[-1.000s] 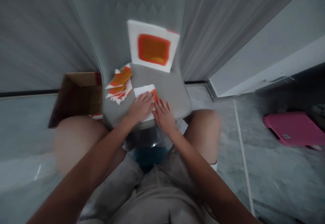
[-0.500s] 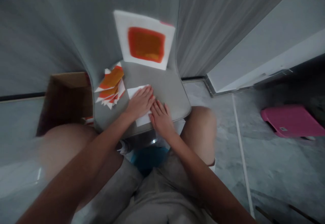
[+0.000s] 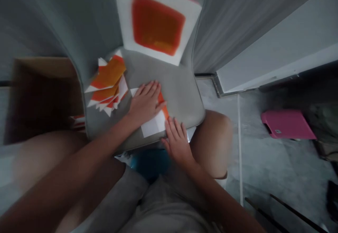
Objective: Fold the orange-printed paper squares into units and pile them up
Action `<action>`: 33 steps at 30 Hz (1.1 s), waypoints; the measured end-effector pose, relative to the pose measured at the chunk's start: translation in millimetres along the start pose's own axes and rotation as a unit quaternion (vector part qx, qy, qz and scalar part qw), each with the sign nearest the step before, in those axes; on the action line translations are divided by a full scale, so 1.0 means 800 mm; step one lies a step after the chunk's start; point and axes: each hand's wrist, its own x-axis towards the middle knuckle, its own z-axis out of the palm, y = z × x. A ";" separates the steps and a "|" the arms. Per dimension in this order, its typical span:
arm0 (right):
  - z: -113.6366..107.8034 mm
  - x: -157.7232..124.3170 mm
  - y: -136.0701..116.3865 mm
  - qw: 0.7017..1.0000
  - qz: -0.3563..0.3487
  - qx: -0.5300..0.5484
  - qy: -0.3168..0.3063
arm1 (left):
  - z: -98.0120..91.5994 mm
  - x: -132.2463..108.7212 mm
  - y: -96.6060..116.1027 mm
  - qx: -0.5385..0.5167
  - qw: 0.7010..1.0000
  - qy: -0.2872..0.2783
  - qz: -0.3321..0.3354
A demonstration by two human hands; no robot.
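Observation:
A folded sheet of paper (image 3: 152,126), white with an orange strip along its right side, lies on the grey chair seat (image 3: 182,95). My left hand (image 3: 145,102) rests flat across its upper part, fingers stretched out and pointing away from me. At the paper's lower right corner, my right hand (image 3: 177,139) touches the edge with its fingers extended. To the left sits a loose pile of folded orange-and-white papers (image 3: 109,81). A square stack of white paper with an orange centre (image 3: 158,25) leans against the chair's backrest.
An open cardboard box (image 3: 39,99) stands on the floor left of the chair, with some orange-and-white paper at its near edge. A pink stool (image 3: 287,124) is on the floor to the right. Something blue (image 3: 150,162) shows beneath the seat, between my legs.
My right hand has slid down and right along the folded paper, uncovering its orange strip. My left hand stays flat on the paper. The view has shifted closer.

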 end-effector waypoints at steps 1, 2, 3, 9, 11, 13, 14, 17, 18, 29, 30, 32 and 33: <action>-0.001 -0.008 0.000 1.000 -0.004 -0.004 -0.009 | 0.000 0.000 0.000 -0.003 1.000 -0.001 0.002; -0.003 -0.014 0.001 1.000 -0.009 -0.008 -0.017 | 0.000 -0.001 0.000 -0.006 1.000 0.000 0.002; -0.007 -0.018 0.003 1.000 -0.017 -0.010 -0.024 | 0.000 -0.001 0.000 -0.009 1.000 0.003 0.002; -0.043 -0.007 0.020 0.997 -0.068 0.019 0.032 | 0.005 -0.003 0.004 -0.027 1.000 0.009 -0.012; -0.048 0.006 0.026 0.994 -0.047 0.036 0.088 | 0.006 -0.003 0.005 -0.029 1.000 0.001 -0.013; -0.048 0.020 0.031 0.992 -0.023 0.047 0.111 | 0.005 -0.003 0.004 -0.027 1.000 -0.002 -0.012; -0.047 0.027 0.034 0.993 -0.020 0.048 0.104 | 0.005 -0.003 0.004 -0.025 1.000 -0.002 -0.011; -0.046 0.052 0.048 0.996 -0.038 0.042 0.067 | 0.005 -0.004 0.003 -0.022 1.000 0.004 -0.008; -0.048 0.063 0.054 0.996 -0.046 0.042 0.066 | 0.006 -0.004 0.003 -0.023 1.000 0.006 -0.007; -0.055 0.233 0.111 0.984 -0.165 0.072 0.020 | 0.006 -0.004 0.003 -0.039 0.999 -0.008 -0.012; -0.052 0.234 0.114 0.983 -0.165 0.079 0.025 | 0.006 -0.004 0.003 -0.039 0.999 -0.010 -0.010; -0.049 0.231 0.118 0.982 -0.163 0.088 0.028 | 0.007 -0.004 0.002 -0.042 0.999 -0.012 -0.007; -0.048 0.228 0.119 0.983 -0.162 0.088 0.024 | 0.008 -0.004 0.002 -0.044 0.999 -0.014 -0.005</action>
